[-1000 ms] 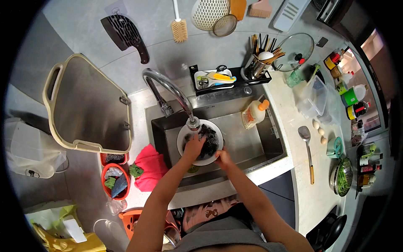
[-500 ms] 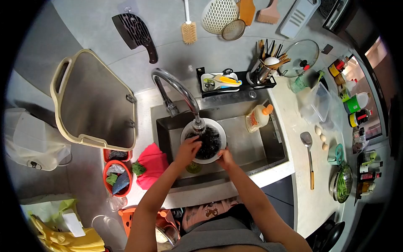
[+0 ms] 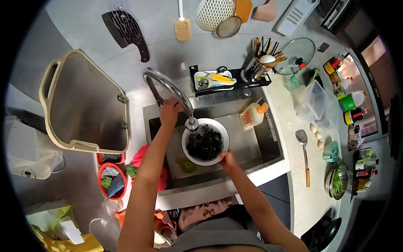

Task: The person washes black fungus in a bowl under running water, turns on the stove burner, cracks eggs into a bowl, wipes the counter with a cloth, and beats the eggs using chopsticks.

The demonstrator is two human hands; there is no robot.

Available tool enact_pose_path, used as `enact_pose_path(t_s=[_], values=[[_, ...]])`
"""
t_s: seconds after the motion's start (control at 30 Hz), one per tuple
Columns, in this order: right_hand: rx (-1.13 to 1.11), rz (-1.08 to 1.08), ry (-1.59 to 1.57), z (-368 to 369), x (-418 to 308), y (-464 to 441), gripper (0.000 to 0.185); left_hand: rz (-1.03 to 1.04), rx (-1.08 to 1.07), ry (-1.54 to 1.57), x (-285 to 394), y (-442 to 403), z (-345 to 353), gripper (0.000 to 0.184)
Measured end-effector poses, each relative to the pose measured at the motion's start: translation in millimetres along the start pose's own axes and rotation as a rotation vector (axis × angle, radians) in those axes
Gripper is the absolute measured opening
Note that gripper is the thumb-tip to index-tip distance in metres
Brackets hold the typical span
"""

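White bowl (image 3: 226,140) pinched by your right hand (image 3: 228,161), you seem mid-rinse; left hand (image 3: 169,113) at the tap (image 3: 180,95), fingers unreadable: keep the bowl level.

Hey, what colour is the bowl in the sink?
The bowl is white; the head view shows it best.

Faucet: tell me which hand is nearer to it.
Left. The left hand is up at the faucet, near its base; the right hand is farther off, at the rim of the bowl.
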State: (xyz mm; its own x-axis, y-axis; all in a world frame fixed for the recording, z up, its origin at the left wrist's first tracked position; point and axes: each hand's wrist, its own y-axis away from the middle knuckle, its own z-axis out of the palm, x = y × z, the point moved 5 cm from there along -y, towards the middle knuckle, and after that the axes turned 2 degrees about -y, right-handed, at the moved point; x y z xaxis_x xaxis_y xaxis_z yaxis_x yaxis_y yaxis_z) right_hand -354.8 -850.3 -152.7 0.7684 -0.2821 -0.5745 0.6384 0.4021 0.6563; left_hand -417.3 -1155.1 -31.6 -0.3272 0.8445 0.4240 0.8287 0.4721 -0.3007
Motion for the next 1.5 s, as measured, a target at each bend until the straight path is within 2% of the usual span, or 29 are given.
enact_pose_path(t_s=[0.03,0.1,0.17,0.23,0.3,0.33,0.4,0.5,0.6,0.63,0.73,0.77,0.9,0.97,1.0,1.13,1.17,1.27,1.3,1.4,1.5], values=[[0.017,0.008,-0.025,-1.7,-1.5,2.9,0.068,0.045,0.348,0.295,1.3,11.1,-14.4,0.024],[0.060,0.013,-0.028,-9.9,-5.0,9.1,0.068,-0.287,0.355,0.470,-17.2,54.4,-12.3,0.017],[0.107,0.004,0.004,-18.4,-4.1,12.6,0.069,-0.249,0.168,0.545,-3.4,109.4,0.2,0.015],[0.059,-0.011,0.010,-18.1,-7.8,19.9,0.068,0.025,-0.342,0.673,43.1,149.8,15.1,0.016],[0.057,-0.023,0.008,-14.0,-17.4,32.6,0.067,0.694,-0.252,0.415,118.7,148.2,-9.0,0.027],[0.075,-0.025,0.003,-9.1,-22.8,40.6,0.067,0.735,-0.414,0.269,133.9,151.6,-2.9,0.045],[0.070,-0.020,-0.037,-11.5,-23.9,41.0,0.066,0.871,-0.575,0.102,151.0,150.2,9.5,0.057],[0.056,-0.017,-0.082,-30.9,-16.0,36.7,0.064,0.917,-0.609,0.031,156.1,147.5,31.2,0.055],[0.095,-0.052,-0.032,-34.5,-17.6,44.2,0.062,0.806,-0.693,0.040,153.1,156.2,74.4,0.042],[0.097,-0.051,-0.032,-38.9,-14.4,43.8,0.061,0.855,-0.484,0.067,157.8,156.9,70.9,0.028],[0.146,-0.045,-0.067,-41.1,-17.3,56.8,0.059,0.645,-0.593,0.096,161.0,161.0,82.2,0.027],[0.166,-0.042,-0.086,-40.1,-20.0,62.5,0.058,0.640,-0.501,0.133,163.6,162.0,76.7,0.021],[0.142,-0.058,-0.073,-56.8,-24.3,67.4,0.054,0.555,-0.423,0.084,180.5,159.5,49.4,0.020],[0.167,-0.056,-0.069,-64.1,-27.7,72.0,0.052,0.761,-0.331,0.117,188.2,156.5,21.8,0.021],[0.179,-0.055,-0.070,-68.0,-28.5,73.7,0.052,0.862,-0.284,0.134,188.4,156.8,11.6,0.022],[0.190,-0.080,-0.118,-76.5,-35.0,78.4,0.052,0.851,-0.511,0.105,183.0,169.0,16.9,0.048],[0.184,-0.092,-0.143,-76.3,-36.4,79.0,0.051,0.875,-0.585,0.045,185.5,171.4,19.0,0.071],[0.201,-0.113,-0.166,-78.7,-38.5,82.5,0.051,0.780,-0.798,0.022,190.3,178.6,36.8,0.077],[0.203,-0.120,-0.168,-80.2,-39.0,83.5,0.051,0.783,-0.781,0.035,192.7,180.5,38.6,0.076],[0.195,-0.123,-0.152,-85.4,-38.4,83.3,0.053,0.692,-0.800,0.043,191.0,184.7,62.3,0.052],[0.177,-0.106,-0.101,-96.5,-40.5,83.7,0.054,0.649,-0.741,0.088,192.2,184.3,71.7,0.037]])
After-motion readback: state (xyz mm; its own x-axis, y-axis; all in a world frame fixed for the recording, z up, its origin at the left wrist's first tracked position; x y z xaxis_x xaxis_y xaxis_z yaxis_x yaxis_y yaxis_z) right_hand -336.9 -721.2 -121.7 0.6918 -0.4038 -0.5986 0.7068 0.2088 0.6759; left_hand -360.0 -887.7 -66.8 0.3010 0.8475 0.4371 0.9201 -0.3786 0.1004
